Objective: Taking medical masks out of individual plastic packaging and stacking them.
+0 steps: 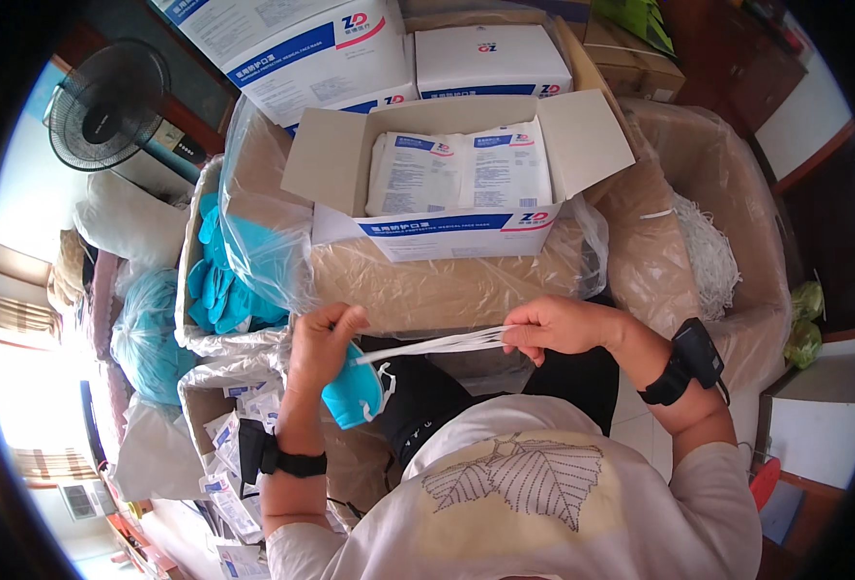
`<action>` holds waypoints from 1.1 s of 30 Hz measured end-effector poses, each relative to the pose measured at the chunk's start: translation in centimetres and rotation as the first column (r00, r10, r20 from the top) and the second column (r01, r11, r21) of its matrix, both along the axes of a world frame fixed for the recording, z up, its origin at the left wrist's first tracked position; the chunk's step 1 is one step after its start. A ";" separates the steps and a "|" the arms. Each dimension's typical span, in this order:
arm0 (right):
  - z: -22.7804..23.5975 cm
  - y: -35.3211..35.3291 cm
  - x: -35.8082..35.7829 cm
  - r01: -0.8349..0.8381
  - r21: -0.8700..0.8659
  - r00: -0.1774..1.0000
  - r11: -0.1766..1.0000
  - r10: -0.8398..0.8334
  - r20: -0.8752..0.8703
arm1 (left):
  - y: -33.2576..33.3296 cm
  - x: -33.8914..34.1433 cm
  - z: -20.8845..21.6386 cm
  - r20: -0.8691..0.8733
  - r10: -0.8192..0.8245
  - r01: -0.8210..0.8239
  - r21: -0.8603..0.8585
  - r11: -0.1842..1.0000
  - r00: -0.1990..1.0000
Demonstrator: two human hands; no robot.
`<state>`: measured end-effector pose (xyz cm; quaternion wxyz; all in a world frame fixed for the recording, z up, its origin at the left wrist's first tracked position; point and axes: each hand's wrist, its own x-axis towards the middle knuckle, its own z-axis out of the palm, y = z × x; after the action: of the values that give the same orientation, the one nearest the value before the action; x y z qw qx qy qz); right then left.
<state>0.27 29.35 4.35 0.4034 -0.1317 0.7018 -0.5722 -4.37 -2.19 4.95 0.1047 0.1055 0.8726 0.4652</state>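
Over my lap, my left hand (323, 345) is closed on the upper edge of a blue cup-shaped face mask (352, 398). A short white strap curls at the mask's right side. White elastic bands (432, 343) run taut from the mask across to my right hand (561, 326), whose thumb and fingers pinch their far ends. Beyond my hands, an unfolded white carton (456, 237) holds two rows of flat white mask packets (416, 174). How the bands join the mask is hidden by my left fingers.
At left, a plastic-lined box (188, 329) holds several blue masks (219, 280); below it lie printed packets (234, 498). A lined carton at right contains a heap of white elastic (703, 256). Closed white boxes (490, 58) stand behind, and a fan (108, 104) is at far left.
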 end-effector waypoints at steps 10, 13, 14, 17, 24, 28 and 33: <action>-2.5 -2.1 0.1 0.202 -0.239 0.963 0.950 -0.147 0.227 | 6.0 5.4 0.6 0.437 -0.675 0.476 0.485 0.733 0.594; -2.7 -2.4 1.4 0.250 -0.442 0.901 0.861 -0.039 0.433 | 5.9 5.1 0.0 0.330 -0.528 0.210 0.659 0.722 0.783; -2.2 -2.5 1.8 0.247 -0.459 0.896 0.854 -0.021 0.444 | 6.0 4.8 0.1 0.332 -0.469 0.133 0.685 0.716 0.818; -1.8 -3.1 2.0 0.164 -0.435 0.948 0.885 -0.020 0.318 | 6.8 4.7 -0.8 0.346 -0.409 0.152 0.577 0.803 0.844; -0.2 -4.2 2.2 -0.093 0.063 0.987 0.994 0.101 -0.124 | 7.0 3.6 -0.7 0.228 -0.613 0.648 -0.136 0.749 0.756; 1.4 -4.0 2.0 -0.236 0.121 0.968 0.964 0.245 -0.062 | 6.4 4.3 -2.3 0.401 -0.679 0.645 0.240 0.725 0.614; -0.9 -4.1 2.7 -0.148 -0.028 0.987 0.989 0.149 0.067 | 6.4 4.9 -2.8 0.435 -0.669 0.524 0.416 0.743 0.603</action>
<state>2.99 25.23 3.47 0.4673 -0.1683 0.6691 -0.5528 0.51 4.16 2.12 0.4914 0.2643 0.6499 0.5161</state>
